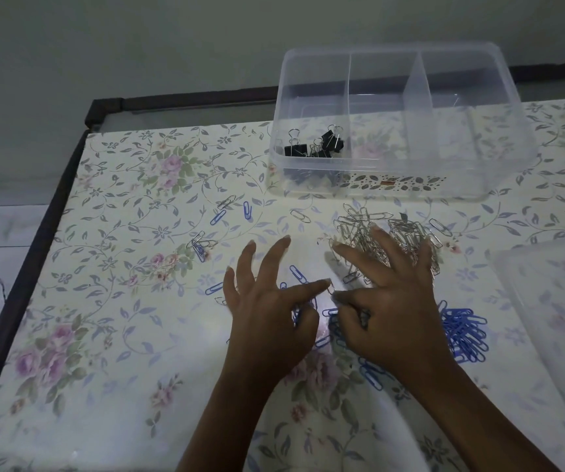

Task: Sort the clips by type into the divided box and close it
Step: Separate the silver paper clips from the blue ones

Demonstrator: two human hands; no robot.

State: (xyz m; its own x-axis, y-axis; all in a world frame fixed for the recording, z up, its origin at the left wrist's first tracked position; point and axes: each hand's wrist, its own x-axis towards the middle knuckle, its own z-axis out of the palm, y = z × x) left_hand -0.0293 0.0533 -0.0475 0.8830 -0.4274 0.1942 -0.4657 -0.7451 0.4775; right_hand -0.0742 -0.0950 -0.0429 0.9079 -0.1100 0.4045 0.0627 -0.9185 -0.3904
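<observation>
A clear divided box [499, 137] stands at the back of the table, its lid off. Several black binder clips [315, 146] lie in its left compartment; the other compartments look bare. A heap of silver paper clips [363, 229] lies in front of the box. A heap of blue paper clips [465, 332] lies nearer me on the right. My right hand [390, 308] hovers with fingers spread over the silver heap. My left hand [267, 315] is spread beside it over a few blue clips. The left forefinger tip meets the right thumb at a small silver clip [332, 290].
Loose blue and silver clips [221, 211] are scattered to the left on the flowered tablecloth. A translucent lid [553, 301] lies at the right edge. The table's dark rim [36, 226] runs along the left side, with floor beyond.
</observation>
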